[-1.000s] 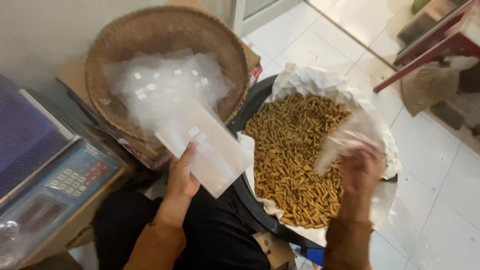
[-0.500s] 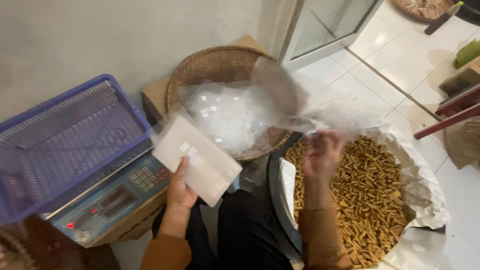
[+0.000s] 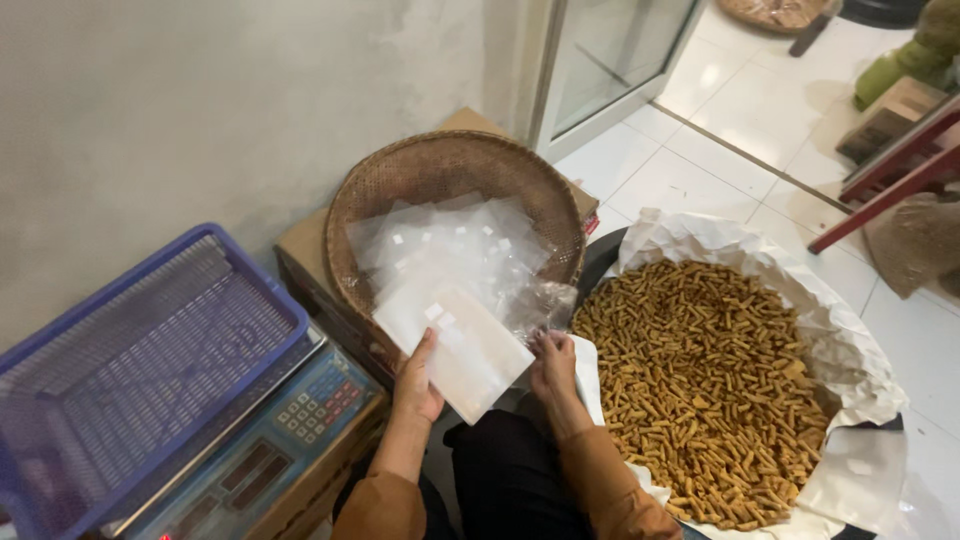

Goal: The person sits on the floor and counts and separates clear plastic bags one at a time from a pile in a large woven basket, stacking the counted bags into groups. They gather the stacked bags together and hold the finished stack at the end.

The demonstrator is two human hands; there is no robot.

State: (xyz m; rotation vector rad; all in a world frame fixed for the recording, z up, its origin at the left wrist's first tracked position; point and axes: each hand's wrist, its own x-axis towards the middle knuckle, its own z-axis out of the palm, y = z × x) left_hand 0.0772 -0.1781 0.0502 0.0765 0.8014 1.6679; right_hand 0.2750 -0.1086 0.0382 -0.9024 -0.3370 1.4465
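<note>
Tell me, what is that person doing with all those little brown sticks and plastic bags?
A person sits on the floor. The left hand holds a small stack of flat clear plastic bags. The right hand touches the edge of a loose clear bag beside it. More bags lie in a round woven basket in front. To the right, a big tub lined with white paper is full of small brown stick-shaped snacks. A blue plastic basket sits on a weighing scale at the left.

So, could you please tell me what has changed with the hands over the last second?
The right hand came off the paper-lined tub of brown sticks, lifted one clear bag, and now pinches it beside the woven basket. The left hand still holds the flat stack of clear bags.
</note>
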